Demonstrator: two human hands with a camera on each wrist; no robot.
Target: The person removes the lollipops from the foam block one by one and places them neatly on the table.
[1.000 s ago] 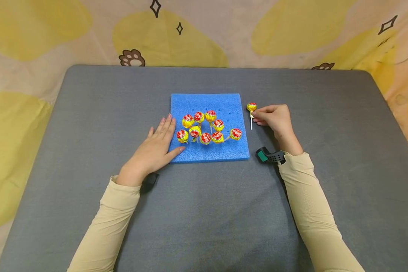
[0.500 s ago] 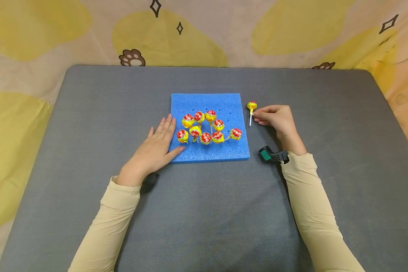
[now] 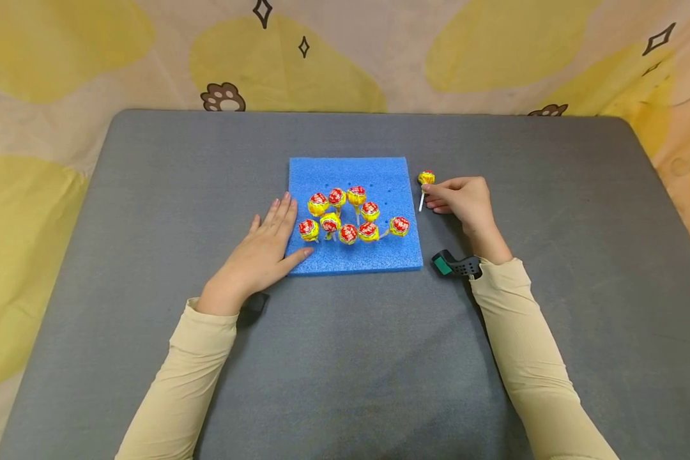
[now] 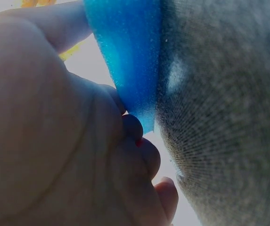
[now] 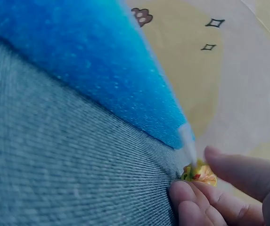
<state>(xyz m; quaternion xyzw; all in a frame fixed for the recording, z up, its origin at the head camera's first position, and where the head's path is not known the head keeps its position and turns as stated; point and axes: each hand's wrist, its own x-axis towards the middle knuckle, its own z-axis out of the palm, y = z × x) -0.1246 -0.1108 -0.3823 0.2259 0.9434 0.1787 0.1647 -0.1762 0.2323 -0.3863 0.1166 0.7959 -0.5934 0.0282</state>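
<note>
A yellow-and-red wrapped lollipop is pinched between the thumb and fingers of my right hand, just off the foam's right edge. Its head points away from me, and the white stick slants down toward the near side. In the right wrist view the wrapper shows between thumb and fingers. My left hand lies with straight fingers along the left edge of the blue foam block, thumb over its near corner. Several similar lollipops stand stick-down in the foam, some leaning.
Small holes dot the foam behind and right of the standing lollipops. The block lies on a grey cloth-covered table. A patterned yellow-and-cream curtain hangs behind. Each wrist wears a dark device, the right one showing a green face.
My right hand shifts slightly right, then back left. The lollipop's stick now slants more, its lower end further left and higher. My left hand stays still on the foam.
</note>
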